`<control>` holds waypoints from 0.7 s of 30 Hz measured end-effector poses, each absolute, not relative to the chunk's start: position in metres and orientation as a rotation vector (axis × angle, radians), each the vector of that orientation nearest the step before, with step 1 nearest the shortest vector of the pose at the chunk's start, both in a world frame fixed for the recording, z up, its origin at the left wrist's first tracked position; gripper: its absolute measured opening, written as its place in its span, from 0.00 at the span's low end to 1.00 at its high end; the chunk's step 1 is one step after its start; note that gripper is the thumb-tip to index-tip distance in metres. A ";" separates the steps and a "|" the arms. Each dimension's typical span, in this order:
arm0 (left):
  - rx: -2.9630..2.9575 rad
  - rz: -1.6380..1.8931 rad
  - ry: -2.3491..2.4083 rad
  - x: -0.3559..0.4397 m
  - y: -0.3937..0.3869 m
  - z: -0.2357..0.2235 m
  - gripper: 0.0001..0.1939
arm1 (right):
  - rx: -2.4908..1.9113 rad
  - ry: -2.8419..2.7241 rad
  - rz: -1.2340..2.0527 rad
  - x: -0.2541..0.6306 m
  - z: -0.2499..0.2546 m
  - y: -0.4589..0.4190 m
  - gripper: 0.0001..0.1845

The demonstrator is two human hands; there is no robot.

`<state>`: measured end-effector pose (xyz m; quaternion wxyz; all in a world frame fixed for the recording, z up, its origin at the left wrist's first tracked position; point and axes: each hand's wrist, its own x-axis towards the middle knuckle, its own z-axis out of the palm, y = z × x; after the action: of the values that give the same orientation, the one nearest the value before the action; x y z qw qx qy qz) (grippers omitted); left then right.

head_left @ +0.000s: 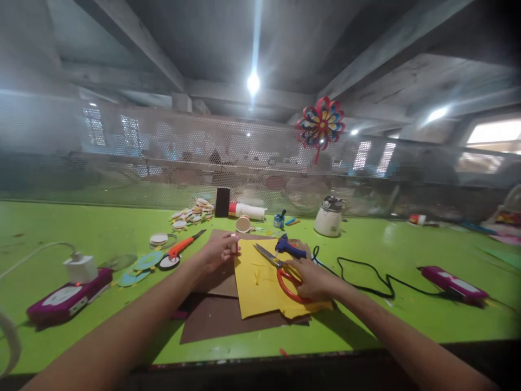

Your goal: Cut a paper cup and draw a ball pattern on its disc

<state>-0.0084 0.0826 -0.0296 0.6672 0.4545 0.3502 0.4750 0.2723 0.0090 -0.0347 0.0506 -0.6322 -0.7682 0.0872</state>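
Note:
My left hand (220, 251) is closed, pinching a small red-and-white piece (235, 244) by the left edge of a yellow sheet (260, 298); its exact kind is too small to tell. Scissors (269, 256) with red-orange handles lie over the yellow sheet, blades pointing to the far left. My right hand (315, 278) has its fingers closed around the scissors' handles. Just beyond its fingertips lies a dark blue glue gun (290, 247), its black cord running off to the right. Thin yellow scraps rest on the sheet, and brown sheets (232, 323) lie beneath it.
An orange cutter knife (181, 246), tape rolls (158, 240) and pale blue-green discs (140, 266) lie left. Farther back are a paper cup (243, 224), a blue bottle (279, 220) and a cream jug (328, 220). Purple power strips (69, 298) flank both sides. A perforated screen (195, 163) stands behind.

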 end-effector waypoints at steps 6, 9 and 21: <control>1.090 0.900 0.868 0.016 0.070 -0.026 0.14 | -2.037 -2.231 0.411 0.269 -0.032 0.022 0.34; 1.056 0.916 0.811 0.016 0.070 -0.032 0.16 | -2.029 -2.142 0.401 0.274 -0.037 0.026 0.28; 0.896 1.109 0.428 -0.020 0.067 -0.016 0.17 | -1.586 -1.926 0.541 0.262 -0.012 0.029 0.35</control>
<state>-0.0197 0.0672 -0.0163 0.7356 0.4078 0.1950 0.5046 0.2618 0.0286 -0.0116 0.2899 -0.5946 -0.7220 0.2028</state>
